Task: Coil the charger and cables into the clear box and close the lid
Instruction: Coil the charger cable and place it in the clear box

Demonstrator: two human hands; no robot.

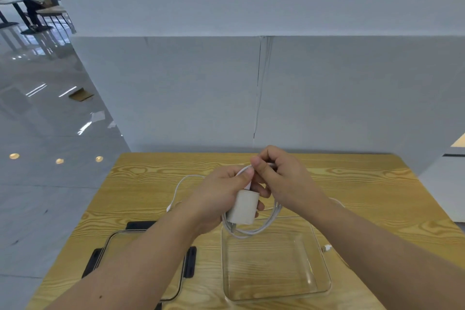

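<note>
Nearest me, the clear box [276,282] sits open and empty by the surface's [377,184] near edge, right of centre, so I can lower the bundle straight in. Its lid [141,267] lies just left of it, black clips out, ready for closing. Above the box's far rim my left hand [221,199] is clamped on the white charger [245,206], steadying it while coiled cable [261,229] hangs beneath. My right hand [281,178] pinches the cable end tight, I judge to finish the wrap. A loose cable [181,186] trails left across the surface, another end [327,248] beside the box's right wall, both not yet coiled.
</note>
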